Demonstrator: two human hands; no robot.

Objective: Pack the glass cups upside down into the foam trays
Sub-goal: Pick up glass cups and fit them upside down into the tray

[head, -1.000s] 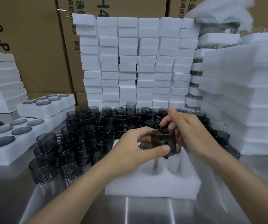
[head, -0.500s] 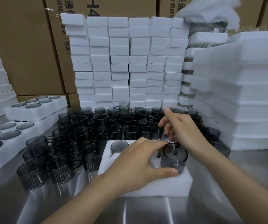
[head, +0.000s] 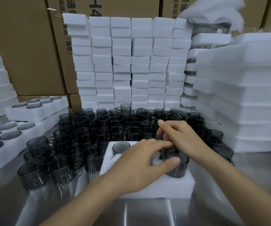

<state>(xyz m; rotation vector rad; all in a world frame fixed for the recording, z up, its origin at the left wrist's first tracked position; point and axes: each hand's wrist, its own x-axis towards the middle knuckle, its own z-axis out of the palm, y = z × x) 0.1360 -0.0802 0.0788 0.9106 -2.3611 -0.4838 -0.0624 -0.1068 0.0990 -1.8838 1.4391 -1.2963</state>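
Since the earlier frame our right hand (head: 180,137) is lower, close against the inverted glass cup (head: 178,165), which stands half sunk, axis upright, in the near-right pocket of the foam tray (head: 172,185). Our left hand (head: 139,162) grips its side, thumb nearest us. The right hand curls behind, grasp unclear. Seating lies straight below.

A shiny metal tabletop (head: 147,212) carries a white foam tray (head: 172,186) under the left hand (head: 141,162) and right hand (head: 182,136). Loose dark glass cups (head: 85,137) crowd left of and beyond them. Filled trays (head: 17,144) lie farther left. Foam stacks (head: 245,103) to the right seemingly rest on it too.
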